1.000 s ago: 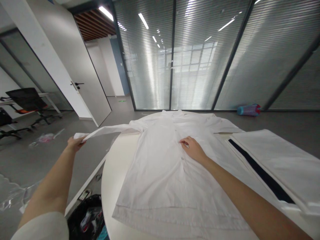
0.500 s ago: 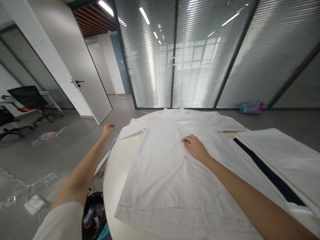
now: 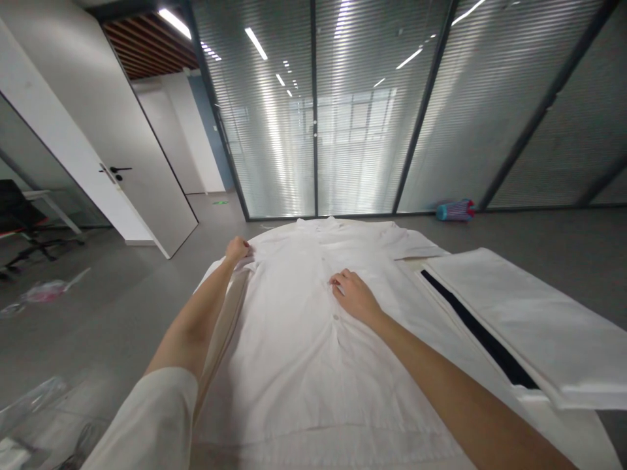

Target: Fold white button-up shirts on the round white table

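A white shirt (image 3: 304, 339) lies spread flat on a table (image 3: 582, 431); left hand (image 3: 238, 250) pinches its folded-in sleeve, right hand (image 3: 353, 297) presses the placket, body unfolded.

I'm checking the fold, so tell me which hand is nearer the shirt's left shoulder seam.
Left. The left hand grips the shirt at that shoulder; the right hand rests flat mid-chest on the button strip.

Both hands (image 3: 350, 295) on wht shirt (image 3: 294, 339)
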Available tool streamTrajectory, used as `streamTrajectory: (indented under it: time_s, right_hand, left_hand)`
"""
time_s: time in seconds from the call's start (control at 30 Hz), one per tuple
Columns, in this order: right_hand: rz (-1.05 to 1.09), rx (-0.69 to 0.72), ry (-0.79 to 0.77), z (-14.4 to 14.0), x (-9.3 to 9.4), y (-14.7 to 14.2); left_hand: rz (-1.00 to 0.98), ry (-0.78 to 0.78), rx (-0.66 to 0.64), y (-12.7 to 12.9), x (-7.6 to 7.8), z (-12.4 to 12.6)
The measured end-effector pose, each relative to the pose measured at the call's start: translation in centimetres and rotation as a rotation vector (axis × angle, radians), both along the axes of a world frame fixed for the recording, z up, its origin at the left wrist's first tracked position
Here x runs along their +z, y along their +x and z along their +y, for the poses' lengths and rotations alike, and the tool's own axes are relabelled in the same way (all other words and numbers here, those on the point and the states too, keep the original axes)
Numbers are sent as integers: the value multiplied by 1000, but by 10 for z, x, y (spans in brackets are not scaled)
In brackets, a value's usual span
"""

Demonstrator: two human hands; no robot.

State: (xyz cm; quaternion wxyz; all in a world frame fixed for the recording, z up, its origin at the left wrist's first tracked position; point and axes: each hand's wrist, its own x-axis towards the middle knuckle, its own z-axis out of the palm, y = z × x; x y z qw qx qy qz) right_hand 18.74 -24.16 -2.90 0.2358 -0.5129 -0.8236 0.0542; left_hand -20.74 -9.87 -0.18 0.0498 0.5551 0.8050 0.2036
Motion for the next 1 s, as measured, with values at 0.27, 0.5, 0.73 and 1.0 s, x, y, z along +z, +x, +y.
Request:
streamTrajectory:
  time_s: [0.27, 0.5, 0.73, 1.0]
  right_hand:
    - [-67, 4, 9, -5, 6, 0]
    - [-56, 29, -5, -7, 10, 1]
    - [-32, -5, -153, -15, 27, 27]
    - [-170, 248, -63, -167, 34, 45]
  left_hand:
    - [169, 52, 109, 22, 6, -1]
    - [281, 60, -275, 116, 12, 12]
    - [302, 55, -489, 162, -33, -13]
    - [296, -30, -536, 154, -35, -7]
